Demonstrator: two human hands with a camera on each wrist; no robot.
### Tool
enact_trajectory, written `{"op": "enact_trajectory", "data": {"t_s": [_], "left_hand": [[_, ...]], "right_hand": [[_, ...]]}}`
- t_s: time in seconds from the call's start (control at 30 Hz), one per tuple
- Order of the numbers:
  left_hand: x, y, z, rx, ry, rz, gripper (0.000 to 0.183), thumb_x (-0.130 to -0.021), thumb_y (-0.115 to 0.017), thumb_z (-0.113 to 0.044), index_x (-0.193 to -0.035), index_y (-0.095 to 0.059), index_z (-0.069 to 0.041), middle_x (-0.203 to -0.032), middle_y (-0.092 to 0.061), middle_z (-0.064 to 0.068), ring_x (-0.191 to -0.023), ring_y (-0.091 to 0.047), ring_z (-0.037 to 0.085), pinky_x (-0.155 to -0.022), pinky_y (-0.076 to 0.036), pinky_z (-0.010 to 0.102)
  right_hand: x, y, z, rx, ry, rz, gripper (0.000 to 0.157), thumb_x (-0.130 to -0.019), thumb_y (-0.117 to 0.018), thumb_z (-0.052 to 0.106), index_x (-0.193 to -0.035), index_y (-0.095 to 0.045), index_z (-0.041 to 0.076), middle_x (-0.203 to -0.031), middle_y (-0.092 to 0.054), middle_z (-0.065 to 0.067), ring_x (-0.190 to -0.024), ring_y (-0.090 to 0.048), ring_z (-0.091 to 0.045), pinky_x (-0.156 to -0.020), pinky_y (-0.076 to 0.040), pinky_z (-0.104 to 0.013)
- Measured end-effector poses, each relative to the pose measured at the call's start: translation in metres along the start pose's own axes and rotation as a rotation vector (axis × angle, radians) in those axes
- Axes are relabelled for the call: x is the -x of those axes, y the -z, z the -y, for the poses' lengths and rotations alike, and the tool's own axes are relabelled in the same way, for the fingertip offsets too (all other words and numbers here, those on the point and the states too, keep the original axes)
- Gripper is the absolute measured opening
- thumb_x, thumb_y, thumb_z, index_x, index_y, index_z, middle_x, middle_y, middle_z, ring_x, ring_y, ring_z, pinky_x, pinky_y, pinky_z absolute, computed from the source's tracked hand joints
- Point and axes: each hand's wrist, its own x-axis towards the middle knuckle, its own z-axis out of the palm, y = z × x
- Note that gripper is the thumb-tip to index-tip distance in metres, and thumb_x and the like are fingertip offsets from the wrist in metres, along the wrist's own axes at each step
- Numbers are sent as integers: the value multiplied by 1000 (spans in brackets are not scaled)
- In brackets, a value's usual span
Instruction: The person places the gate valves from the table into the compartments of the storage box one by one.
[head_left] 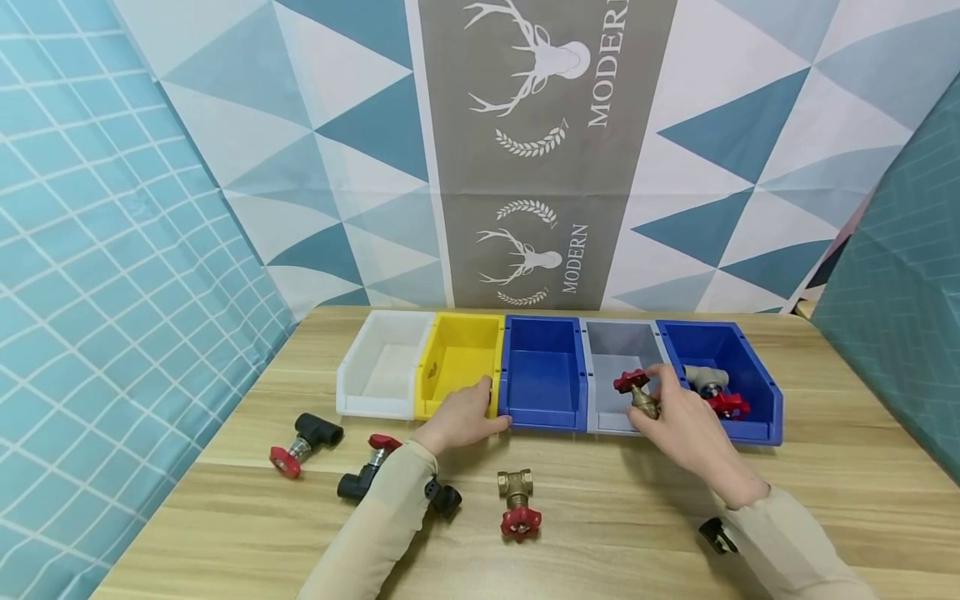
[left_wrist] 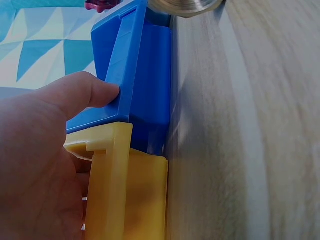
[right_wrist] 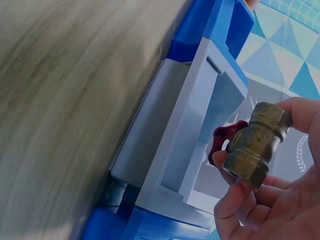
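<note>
My right hand (head_left: 678,425) holds a brass valve (head_left: 643,403) with a red handwheel over the front of the grey bin (head_left: 624,335). In the right wrist view, thumb and fingers pinch the brass body (right_wrist: 257,142), and its wheel points toward the bin. My left hand (head_left: 459,418) grips the front corner where the yellow bin (head_left: 461,375) meets the middle blue bin (head_left: 542,379). Its thumb (left_wrist: 97,92) presses on the blue bin's front lip, while the other fingers go behind the yellow lip, partly hidden.
A white bin (head_left: 386,367) ends the row at left. The right blue bin (head_left: 693,333) contains a beige valve (head_left: 705,379) and a red handwheel (head_left: 727,406). On the wooden table lie another brass valve (head_left: 517,500) and black valves (head_left: 318,431), one partly behind my left sleeve (head_left: 382,521).
</note>
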Motion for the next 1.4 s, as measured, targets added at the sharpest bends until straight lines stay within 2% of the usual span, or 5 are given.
{"op": "enact_trajectory", "data": {"t_s": [0.4, 0.9, 1.07, 1.27, 1.4], "left_hand": [[0, 0, 0, -1, 3, 1, 80, -82, -59, -48, -134, -33, 6, -114, -58, 22, -95, -61, 31, -83, -50, 40], [0, 0, 0, -2, 0, -4, 79, -82, -59, -48, -134, -32, 6, -115, -58, 22, -97, -60, 31, -85, -49, 40], [1, -1, -1, -5, -4, -6, 78, -82, -59, -48, -132, -34, 6, -112, -59, 21, -95, -61, 30, -83, -49, 40], [1, 0, -1, 3, 0, -3, 79, -83, -58, -47, -134, -32, 6, -117, -57, 22, -99, -59, 32, -86, -48, 41], [1, 0, -1, 2, 1, -1, 79, -83, -58, -47, -135, -32, 6, -117, -57, 22, -99, -59, 32, -86, -48, 41]], "right_hand": [[-9, -6, 0, -20, -38, -18, 56, -79, -61, 25, -123, -37, -1, -88, -59, -15, -58, -49, -17, -49, -39, -27], [-17, -19, -3, -2, -19, -47, 55, -80, -61, 24, -122, -37, -2, -84, -62, -16, -54, -50, -16, -47, -39, -28], [-18, -24, -2, -3, -27, -34, 59, -81, -61, 26, -125, -35, -3, -76, -60, -11, -49, -47, -14, -44, -36, -27], [-19, -27, -1, 27, 3, -70, 58, -81, -62, 24, -125, -36, -4, -58, -48, -4, -44, -41, -14, -40, -32, -28], [-19, -30, 0, 47, 4, -71, 57, -81, -62, 24, -124, -37, -4, -56, -43, -2, -46, -40, -15, -41, -31, -28]]}}
